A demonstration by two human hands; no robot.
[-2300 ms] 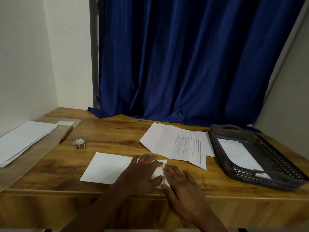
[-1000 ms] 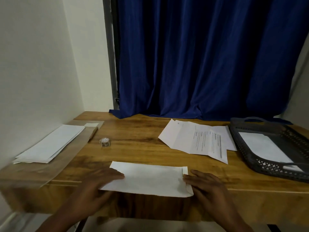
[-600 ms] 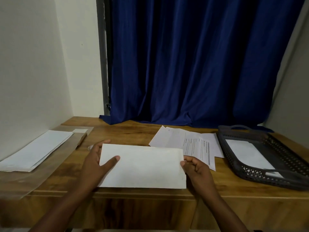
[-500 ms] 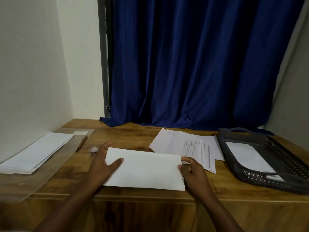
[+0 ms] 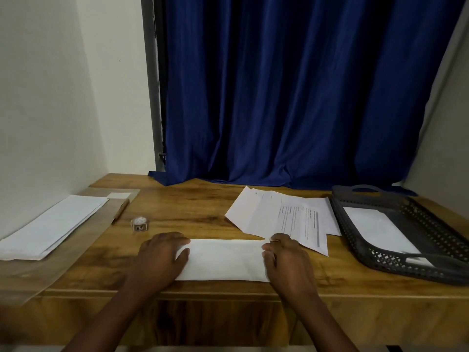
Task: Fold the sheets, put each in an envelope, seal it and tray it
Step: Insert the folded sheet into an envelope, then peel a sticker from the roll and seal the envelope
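Wooden table (image 5: 198, 214) (envelope (image 5: 223, 260), sheets (image 5: 279, 217), tray (image 5: 355, 240))

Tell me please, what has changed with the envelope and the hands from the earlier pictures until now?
The envelope, lifted off the table by both ends half a second ago, lies flat again near the front edge. The left hand and right hand no longer hold it up; they now rest on its two ends. The printed sheets, the tray, the envelope stack and the small tape roll stayed in place.

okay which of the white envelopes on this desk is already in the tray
The envelope lying flat inside the dark mesh tray at the right. Another envelope lies on the desk between both hands, and the rest sit stacked at the far left.
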